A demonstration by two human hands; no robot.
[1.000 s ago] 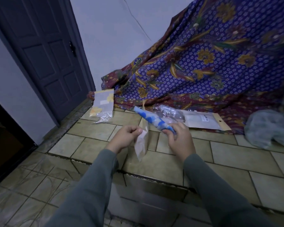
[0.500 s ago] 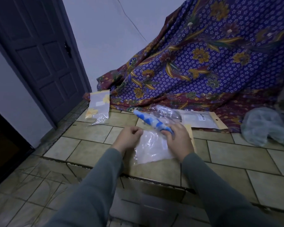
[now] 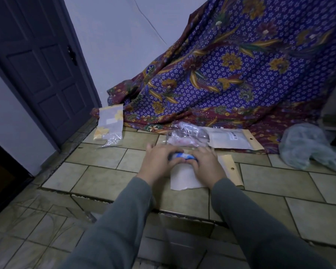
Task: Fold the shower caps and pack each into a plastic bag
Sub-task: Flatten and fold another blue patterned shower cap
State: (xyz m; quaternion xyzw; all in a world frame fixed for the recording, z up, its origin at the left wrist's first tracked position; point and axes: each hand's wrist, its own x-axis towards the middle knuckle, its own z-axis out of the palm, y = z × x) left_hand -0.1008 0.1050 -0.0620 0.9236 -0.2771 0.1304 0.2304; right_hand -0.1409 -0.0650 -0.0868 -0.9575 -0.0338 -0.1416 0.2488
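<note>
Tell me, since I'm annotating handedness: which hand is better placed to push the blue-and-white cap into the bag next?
Probably the right hand: its fingers curl round the folded cap above the plastic bag. The left hand also grips the cap and looks freer to hold the bag.

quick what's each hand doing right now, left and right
Left hand: fingers curled on the blue and white shower cap.
Right hand: grips the same shower cap, over the plastic bag.
</note>
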